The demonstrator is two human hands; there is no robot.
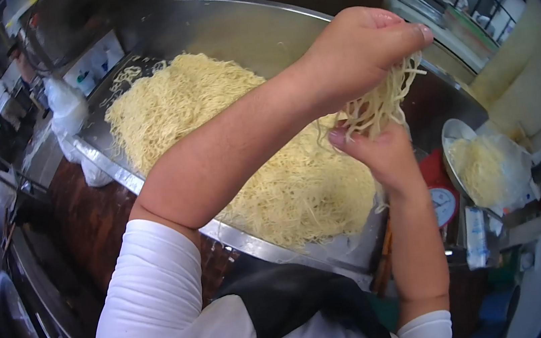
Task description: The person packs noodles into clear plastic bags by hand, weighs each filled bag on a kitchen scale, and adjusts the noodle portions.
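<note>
Noodles Lifted Above Metal Tray

A worker's left hand (377, 44) grips a bunch of noodles (387, 97) above the right side of a metal tray (232, 21), where a broad noodle heap (300, 192) lies. The right hand (383, 148) meets the dangling strands from below, thumb against them; whether its partly hidden fingers are closed cannot be told. At right, a bowl (456, 129) holding bagged noodles (483, 166) sits beside a red scale (442, 202).
</note>
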